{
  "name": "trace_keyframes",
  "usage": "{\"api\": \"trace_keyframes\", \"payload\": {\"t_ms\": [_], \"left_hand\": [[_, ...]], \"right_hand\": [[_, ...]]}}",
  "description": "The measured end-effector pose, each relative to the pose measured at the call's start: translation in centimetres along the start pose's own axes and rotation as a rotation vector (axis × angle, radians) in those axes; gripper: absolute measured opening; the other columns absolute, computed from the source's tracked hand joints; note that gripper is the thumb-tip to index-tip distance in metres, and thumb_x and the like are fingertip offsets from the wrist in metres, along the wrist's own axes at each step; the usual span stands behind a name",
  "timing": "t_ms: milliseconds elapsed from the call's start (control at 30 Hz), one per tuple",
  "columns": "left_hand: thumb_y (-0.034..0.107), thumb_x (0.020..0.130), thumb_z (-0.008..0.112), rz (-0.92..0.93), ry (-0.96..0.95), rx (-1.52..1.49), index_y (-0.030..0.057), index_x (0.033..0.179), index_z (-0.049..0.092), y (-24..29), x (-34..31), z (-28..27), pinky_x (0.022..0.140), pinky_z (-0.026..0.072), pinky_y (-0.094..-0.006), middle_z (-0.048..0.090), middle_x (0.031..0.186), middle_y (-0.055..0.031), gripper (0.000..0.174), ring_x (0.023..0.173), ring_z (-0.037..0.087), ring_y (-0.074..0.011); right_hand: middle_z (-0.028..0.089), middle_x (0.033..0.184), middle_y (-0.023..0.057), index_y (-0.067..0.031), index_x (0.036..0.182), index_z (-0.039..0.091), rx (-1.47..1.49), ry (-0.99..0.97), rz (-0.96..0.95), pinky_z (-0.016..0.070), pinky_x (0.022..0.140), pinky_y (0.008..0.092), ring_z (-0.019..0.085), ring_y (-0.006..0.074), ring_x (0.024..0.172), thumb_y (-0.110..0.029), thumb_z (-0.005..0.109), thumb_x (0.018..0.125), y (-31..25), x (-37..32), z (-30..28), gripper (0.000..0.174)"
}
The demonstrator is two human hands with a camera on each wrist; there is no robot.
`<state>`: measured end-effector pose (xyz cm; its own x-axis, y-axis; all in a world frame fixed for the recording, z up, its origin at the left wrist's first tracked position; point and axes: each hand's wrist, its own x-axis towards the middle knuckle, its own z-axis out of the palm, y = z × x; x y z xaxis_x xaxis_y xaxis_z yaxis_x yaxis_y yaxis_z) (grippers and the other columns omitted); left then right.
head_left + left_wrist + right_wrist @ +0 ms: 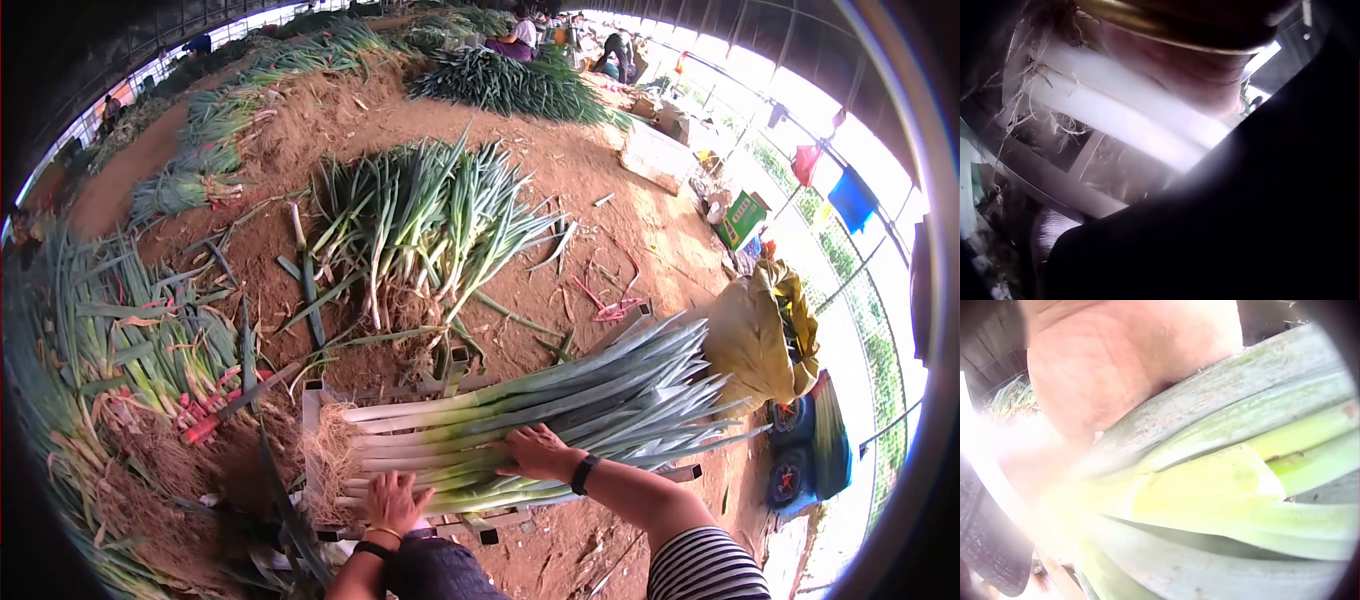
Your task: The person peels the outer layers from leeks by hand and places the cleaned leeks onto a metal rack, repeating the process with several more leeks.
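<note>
A thick row of long green onions (600, 395) lies across a low metal frame (488, 537), roots (330, 455) to the left and leaves fanned out to the right. My left hand (396, 500) rests with fingers spread on the white stalks near the roots. In the left wrist view, part of that palm (1179, 69) shows against two white stalks (1116, 119). Further right, my right hand (540, 452) lies over the near stalks where they turn green, fingers stretched out. The right wrist view has its palm (1122, 356) against the leaves (1229, 394), fingertips hidden.
Beyond the frame a loose heap of green onions (430, 220) stands on the soil. Bundles with red ties (160, 340) fill the left side. A yellow sack (755, 335), pink string (608, 308) and a green carton (742, 220) are at right. A person (515, 42) sits far back.
</note>
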<state>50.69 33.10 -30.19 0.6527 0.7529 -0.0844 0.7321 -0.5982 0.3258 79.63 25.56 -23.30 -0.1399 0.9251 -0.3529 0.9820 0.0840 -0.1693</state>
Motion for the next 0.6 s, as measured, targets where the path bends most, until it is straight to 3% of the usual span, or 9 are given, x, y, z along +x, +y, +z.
{"api": "trace_keyframes", "payload": {"t_ms": [67, 200, 400, 533, 600], "left_hand": [[0.057, 0.082, 0.049, 0.018, 0.009, 0.013, 0.0127, 0.105, 0.060, -0.1, -0.6, 0.3, 0.089, 0.0334, -0.0449, 0.051, 0.101, -0.0113, 0.051, 0.099, 0.045, -0.0300], [0.056, 0.082, 0.049, -0.009, 0.086, 0.089, 0.0130, 0.108, 0.058, -0.4, 0.8, 1.6, 0.091, 0.0329, -0.0449, 0.051, 0.105, -0.0118, 0.051, 0.102, 0.045, -0.0303], [0.060, 0.083, 0.046, -0.074, -0.091, 0.029, 0.0124, 0.115, 0.054, -1.4, 1.6, 1.5, 0.095, 0.0310, -0.0484, 0.051, 0.114, -0.0128, 0.057, 0.110, 0.043, -0.0307], [0.058, 0.084, 0.047, 0.054, -0.115, -0.051, 0.0101, 0.119, 0.052, -3.2, 0.1, 1.3, 0.096, 0.0328, -0.0486, 0.048, 0.120, -0.0153, 0.060, 0.113, 0.042, -0.0339], [0.047, 0.087, 0.053, 0.177, 0.057, -0.259, 0.0066, 0.121, 0.050, -3.8, -0.9, 0.2, 0.097, 0.0338, -0.0432, 0.049, 0.116, -0.0179, 0.053, 0.112, 0.044, -0.0345]], "right_hand": [[0.054, 0.111, 0.0074, -0.0210, 0.130, 0.046, 0.033, 0.016, 0.006, 0.0345, 0.093, 0.0423, 0.050, 0.0253, 0.108, -0.060, 0.046, 0.083, -0.6, -1.1, 0.3, 0.061], [0.052, 0.113, 0.0058, -0.0214, 0.131, 0.044, 0.005, -0.017, 0.035, 0.0337, 0.092, 0.0452, 0.047, 0.0247, 0.109, -0.061, 0.046, 0.083, -0.8, -0.8, 0.7, 0.062], [0.051, 0.116, 0.0036, -0.0225, 0.129, 0.047, 0.035, -0.058, 0.100, 0.0326, 0.090, 0.0451, 0.044, 0.0228, 0.113, -0.063, 0.047, 0.082, -1.3, -1.3, 1.5, 0.062], [0.053, 0.115, 0.0018, -0.0265, 0.127, 0.050, 0.015, -0.009, 0.112, 0.0336, 0.091, 0.0429, 0.046, 0.0207, 0.112, -0.062, 0.046, 0.083, -1.3, -1.3, 1.5, 0.056], [0.052, 0.116, 0.0019, -0.0266, 0.126, 0.051, 0.028, -0.002, 0.107, 0.0335, 0.091, 0.0434, 0.046, 0.0215, 0.113, -0.062, 0.045, 0.083, -1.2, -1.3, 1.7, 0.056]]}}
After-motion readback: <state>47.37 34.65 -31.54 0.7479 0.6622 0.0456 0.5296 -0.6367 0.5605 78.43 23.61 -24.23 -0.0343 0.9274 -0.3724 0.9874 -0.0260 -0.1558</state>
